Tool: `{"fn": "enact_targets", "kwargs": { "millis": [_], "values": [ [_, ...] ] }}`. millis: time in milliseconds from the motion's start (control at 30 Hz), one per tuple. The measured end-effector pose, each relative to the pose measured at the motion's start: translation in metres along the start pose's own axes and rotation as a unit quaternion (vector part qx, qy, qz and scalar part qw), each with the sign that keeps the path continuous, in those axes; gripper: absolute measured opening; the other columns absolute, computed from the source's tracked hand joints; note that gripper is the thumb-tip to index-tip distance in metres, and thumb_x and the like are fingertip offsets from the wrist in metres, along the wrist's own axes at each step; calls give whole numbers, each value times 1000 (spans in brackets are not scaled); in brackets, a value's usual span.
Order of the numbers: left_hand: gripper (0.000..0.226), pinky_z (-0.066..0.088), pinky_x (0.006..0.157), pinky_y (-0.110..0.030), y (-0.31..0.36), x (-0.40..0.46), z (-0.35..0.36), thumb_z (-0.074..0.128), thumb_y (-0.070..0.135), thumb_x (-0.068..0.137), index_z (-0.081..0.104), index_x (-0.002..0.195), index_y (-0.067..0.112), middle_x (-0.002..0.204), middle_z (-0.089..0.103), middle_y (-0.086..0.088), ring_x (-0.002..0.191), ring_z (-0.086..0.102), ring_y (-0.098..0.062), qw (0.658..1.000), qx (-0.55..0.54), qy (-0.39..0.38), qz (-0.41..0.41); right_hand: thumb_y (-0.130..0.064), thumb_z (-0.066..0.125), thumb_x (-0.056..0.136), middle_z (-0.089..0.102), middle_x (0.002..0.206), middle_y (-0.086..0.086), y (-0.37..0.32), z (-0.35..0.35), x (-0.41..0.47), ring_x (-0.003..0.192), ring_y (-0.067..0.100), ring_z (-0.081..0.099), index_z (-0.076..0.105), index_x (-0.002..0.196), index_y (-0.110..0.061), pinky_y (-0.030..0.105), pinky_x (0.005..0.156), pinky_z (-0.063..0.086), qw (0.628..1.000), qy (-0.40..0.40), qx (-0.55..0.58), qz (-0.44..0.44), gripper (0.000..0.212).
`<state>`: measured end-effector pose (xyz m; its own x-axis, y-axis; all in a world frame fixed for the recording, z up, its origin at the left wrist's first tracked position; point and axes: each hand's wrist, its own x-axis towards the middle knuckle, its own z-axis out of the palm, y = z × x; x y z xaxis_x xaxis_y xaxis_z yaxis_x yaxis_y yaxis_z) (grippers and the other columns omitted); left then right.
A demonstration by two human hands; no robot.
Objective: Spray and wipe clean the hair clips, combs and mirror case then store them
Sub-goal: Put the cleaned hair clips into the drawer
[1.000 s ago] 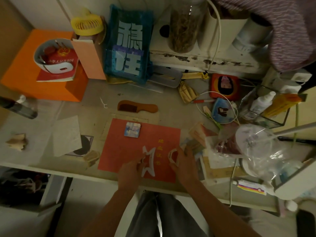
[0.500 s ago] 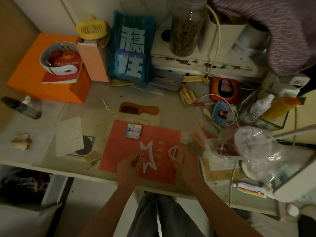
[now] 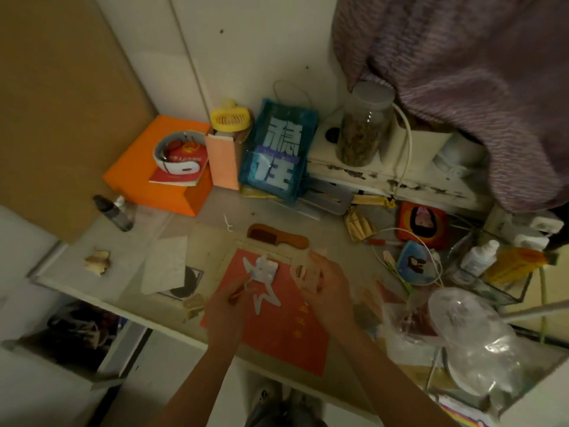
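My left hand [image 3: 226, 306] pinched the white star-shaped hair clip [image 3: 260, 288] above the red mat [image 3: 277, 340]. My right hand [image 3: 328, 288] curled around a pale hair clip [image 3: 303, 274]. The wooden comb [image 3: 277, 237] lay just beyond.

The light is dim and warm, leaving the corners murky, and a white wall [image 3: 246, 57] rises behind the pale, worn table [image 3: 123, 257], with a brown panel [image 3: 61, 103] closing off the left side. Along the back of the table runs a low white shelf [image 3: 385, 177] with chipped, peeling paint on its front edge, and a purple striped fabric [image 3: 462, 87] hangs down over its right end. Below the table's front edge, on the left, an open compartment [image 3: 77, 334] holds dark, indistinct clutter
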<state>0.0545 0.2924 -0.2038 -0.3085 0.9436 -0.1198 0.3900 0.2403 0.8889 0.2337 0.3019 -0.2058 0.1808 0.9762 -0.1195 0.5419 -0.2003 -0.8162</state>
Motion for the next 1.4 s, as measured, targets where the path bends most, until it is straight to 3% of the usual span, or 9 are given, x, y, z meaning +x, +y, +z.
{"fn": "enact_targets", "kwargs": {
  "millis": [133,367,467,700,800,900,1033,1267,1400],
  "values": [
    [28,42,58,1,7,4,-26,68,7,85,70,111,17,74,64,20,61,60,13,998,-2,58,-2,-20,65,89,46,136,4,-38,7,5,120,13,46,47,137,-18,-3,85,23,998,-26,-1,-55,51],
    [31,57,71,-23,9,6,-87,72,6,81,71,111,16,81,68,10,69,65,0,991,-33,132,9,-16,67,86,53,127,10,-107,32,-3,119,23,49,50,134,-12,33,100,41,988,-75,20,-130,51],
    [32,45,66,-3,2,6,-118,72,6,81,71,111,16,90,71,6,74,64,11,986,-32,163,4,-11,71,82,53,128,7,-126,54,-10,120,17,49,50,135,-14,22,100,39,983,-98,26,-153,57],
    [32,48,73,-6,-34,5,-204,72,6,81,70,112,13,91,72,-2,72,63,-2,977,-41,206,-25,-15,75,79,51,135,-1,-172,130,-33,121,6,44,49,136,-20,5,98,28,967,-140,-1,-212,63],
    [31,56,78,-26,-57,7,-246,70,6,83,70,112,15,79,72,1,70,66,-4,976,-52,204,-50,-15,75,78,49,136,0,-190,166,-49,123,10,44,46,138,-21,18,100,36,964,-172,-2,-201,67],
    [28,49,62,-10,-84,8,-285,70,7,84,71,110,19,70,64,17,60,60,8,974,-44,212,-68,-12,76,78,50,128,3,-205,204,-61,119,14,47,46,138,-19,19,95,40,960,-190,-16,-206,68],
    [30,40,60,-3,-120,8,-330,70,5,83,71,110,17,83,72,2,64,54,10,971,-8,224,-82,-14,73,82,47,130,1,-218,251,-74,119,11,45,42,141,-21,-1,89,29,956,-222,-46,-188,67],
    [31,50,73,-17,-169,-1,-373,70,2,83,70,112,9,108,71,-10,82,67,-18,962,-53,227,-142,-18,66,89,41,143,1,-237,305,-84,123,9,42,35,146,-23,11,94,35,929,-291,-116,-195,65],
    [30,42,71,0,-192,-2,-379,72,7,82,71,112,12,106,72,-6,78,59,4,950,-39,251,-181,-14,64,90,36,148,2,-248,328,-80,134,17,37,30,148,-19,24,106,33,903,-352,-150,-194,68]
  ]
}}
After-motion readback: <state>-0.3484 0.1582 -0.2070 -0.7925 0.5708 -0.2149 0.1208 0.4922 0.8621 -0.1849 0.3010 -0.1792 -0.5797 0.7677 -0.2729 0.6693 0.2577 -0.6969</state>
